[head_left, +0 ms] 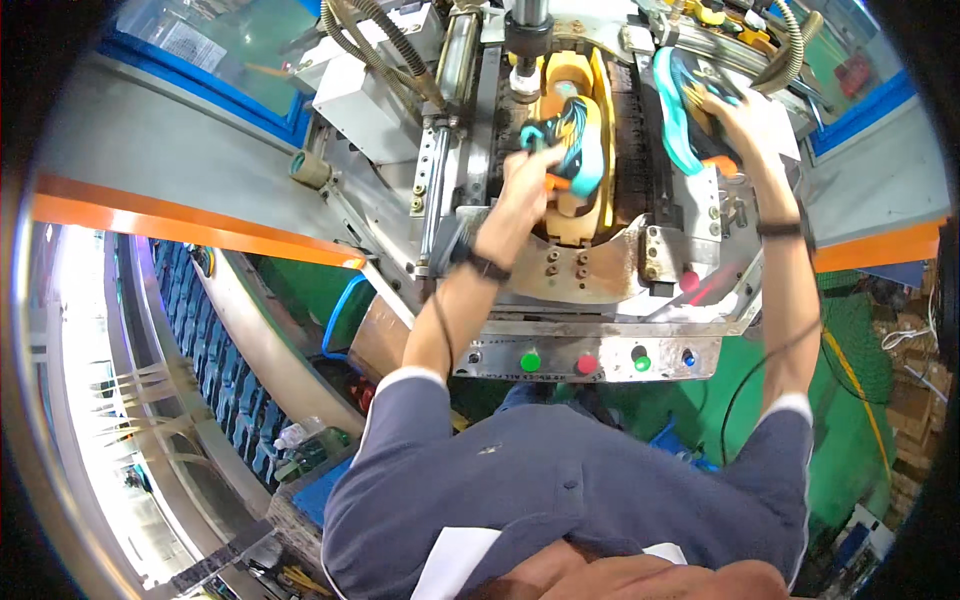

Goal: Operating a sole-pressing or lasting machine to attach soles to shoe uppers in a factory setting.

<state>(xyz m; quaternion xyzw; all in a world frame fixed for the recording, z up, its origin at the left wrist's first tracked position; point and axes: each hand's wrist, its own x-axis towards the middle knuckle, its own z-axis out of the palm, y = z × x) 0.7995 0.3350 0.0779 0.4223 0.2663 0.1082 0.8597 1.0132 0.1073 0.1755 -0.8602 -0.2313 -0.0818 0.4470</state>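
Note:
My left hand (522,195) is closed on a sneaker (591,150) with a pale teal sole, a dark upper with yellow laces and an orange patch. The sneaker is tilted on its side over the yellow-tan cradle (573,228) of a machine, beneath a vertical press rod (527,45). Farther right, my right hand (745,122) grips a second sneaker (672,120) of the same colours by its upper, over the machine's right side. Its sole faces left. Fingers partly cover both uppers, and slight blur hides their exact grip.
A panel with green (530,362), red (587,365) and blue buttons runs along the machine's front. Metal cylinders (437,180) and hoses flank the cradle. An orange-edged frame (200,215) stands left, above a conveyor (215,350). Cardboard pieces (908,410) lie at far right.

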